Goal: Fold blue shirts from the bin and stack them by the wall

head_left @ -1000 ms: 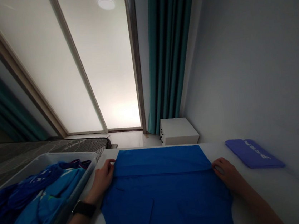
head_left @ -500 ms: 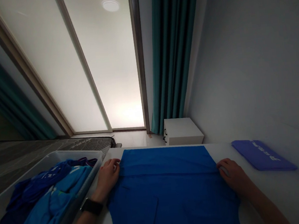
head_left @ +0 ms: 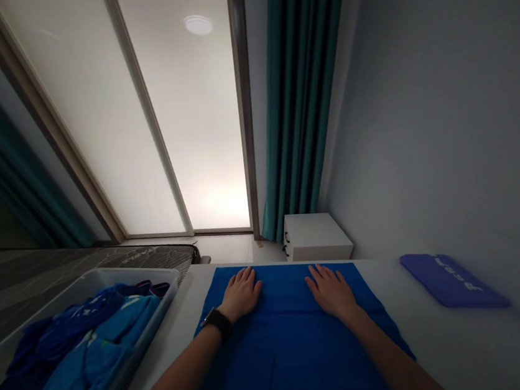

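A bright blue garment (head_left: pixel 296 347) lies spread on the white table (head_left: pixel 470 352) in front of me, its far part folded over. My left hand (head_left: pixel 241 293), with a dark watch on the wrist, lies flat on the folded part, fingers stretched out. My right hand (head_left: pixel 331 289) rests flat beside it on the same fold, fingers spread. Neither hand holds anything.
A grey plastic bin (head_left: pixel 123 276) with several blue garments stands at the left. A folded purple garment (head_left: pixel 452 279) lies at the right by the wall. Beyond the table are a white cabinet (head_left: pixel 317 245), teal curtains and a frosted sliding door.
Both hands left the side edges of the fold and moved inward onto the middle of the garment, now lying flat on it. The view tilted slightly.
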`<state>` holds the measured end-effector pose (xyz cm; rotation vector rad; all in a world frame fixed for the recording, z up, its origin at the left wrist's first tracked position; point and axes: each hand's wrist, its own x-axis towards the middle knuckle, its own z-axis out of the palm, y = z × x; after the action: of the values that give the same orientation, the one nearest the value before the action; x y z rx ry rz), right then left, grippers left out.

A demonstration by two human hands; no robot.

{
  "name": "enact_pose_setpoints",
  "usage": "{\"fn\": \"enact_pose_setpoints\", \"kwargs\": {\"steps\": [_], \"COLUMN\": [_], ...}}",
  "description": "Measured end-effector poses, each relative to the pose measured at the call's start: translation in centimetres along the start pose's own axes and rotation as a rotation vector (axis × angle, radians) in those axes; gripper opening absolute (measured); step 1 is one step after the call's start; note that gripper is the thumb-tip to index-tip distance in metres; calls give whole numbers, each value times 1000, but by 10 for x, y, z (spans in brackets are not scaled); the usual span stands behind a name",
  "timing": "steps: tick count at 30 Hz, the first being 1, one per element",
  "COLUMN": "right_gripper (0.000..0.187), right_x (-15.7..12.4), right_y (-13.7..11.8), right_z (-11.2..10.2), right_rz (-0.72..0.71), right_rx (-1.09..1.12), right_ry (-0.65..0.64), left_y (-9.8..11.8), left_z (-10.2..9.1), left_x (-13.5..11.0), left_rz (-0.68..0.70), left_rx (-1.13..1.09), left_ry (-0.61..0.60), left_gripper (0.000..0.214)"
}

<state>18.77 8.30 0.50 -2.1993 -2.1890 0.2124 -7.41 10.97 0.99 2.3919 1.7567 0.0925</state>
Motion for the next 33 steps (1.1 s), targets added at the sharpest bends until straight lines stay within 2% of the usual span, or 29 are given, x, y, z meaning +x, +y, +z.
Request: {"fn": "enact_pose_setpoints", "kwargs": {"steps": [6,11,14,17,20,23,33], "right_gripper": [72,69,64,62,63,65,66], "right_x": [0,-1,1,4,5,3,-7], "right_y": [7,-1,-22,-43,-49,-35,56], "right_z": [18,12,8,10,15,18,14], "right_rz": [66,87,3,-59,-63,-29,124], "right_rx": [4,9,18,48,57,47,-51], "right_ry": [-70,-117,-81,-62,-71,-80,-81], "left_y": [-16,-21,-8,14,30,32,20], "left_z": [14,8,7,11,18,23,28], "left_x": [-7,-8,-4,0,0,-2,-1], "left_rz": [107,145,145,187,239,274,316], "left_rx": [25,4,5,9,-1,-18,-53], "left_ry": [25,-30,24,96,58,34,60], "left_gripper": [65,71,64,59,61,66,70]}}
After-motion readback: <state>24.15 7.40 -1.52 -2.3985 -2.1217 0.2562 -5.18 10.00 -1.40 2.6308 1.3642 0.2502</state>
